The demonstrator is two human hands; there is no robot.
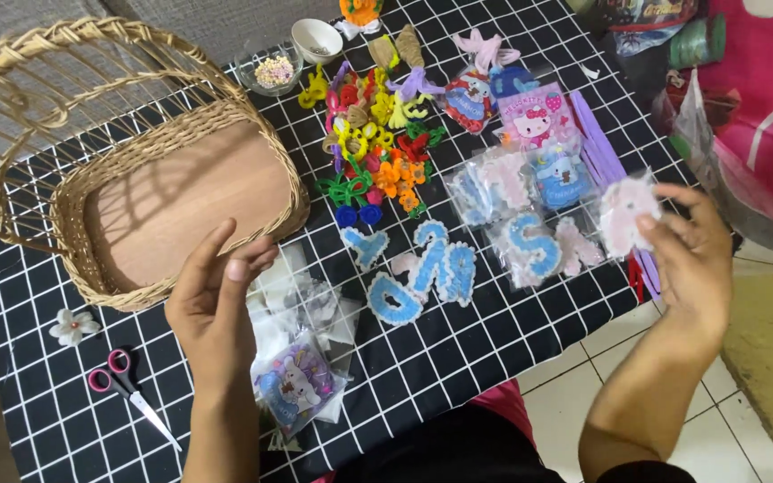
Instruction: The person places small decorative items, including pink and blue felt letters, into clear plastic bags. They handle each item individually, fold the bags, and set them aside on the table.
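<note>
The tabletop (512, 358), draped in a black cloth with a white grid, ran from lower left to upper right. On its left part stood a wicker basket (181, 192) with a tall looped handle, its long axis lying roughly left to right, its bare base showing. Right of it lay a heap of bright pipe-cleaner shapes (373, 148), then clear packets of fuzzy patches (530, 192), and in front of those some loose blue fuzzy letters (418, 273).

The right hand (695, 259) was raised over the tabletop's right edge, fingers pinched on a pale pink fuzzy patch (626, 215), which sat up and to the left of the palm, nearest the packets. The left hand (212, 300) hovered well apart from it, just in front of the basket's near rim, fingers loosely spread and holding nothing. A packet with a cartoon patch (297, 385) lay just beside it, to its right. The basket was far nearer the left hand than the right.

Pink-handled scissors (123, 385) and a small white flower (73, 326) lay at lower left. The patch's shape was too blurred to make out, and its lower edge was hidden by the fingers. The basket handle was cut off at the left frame edge.
</note>
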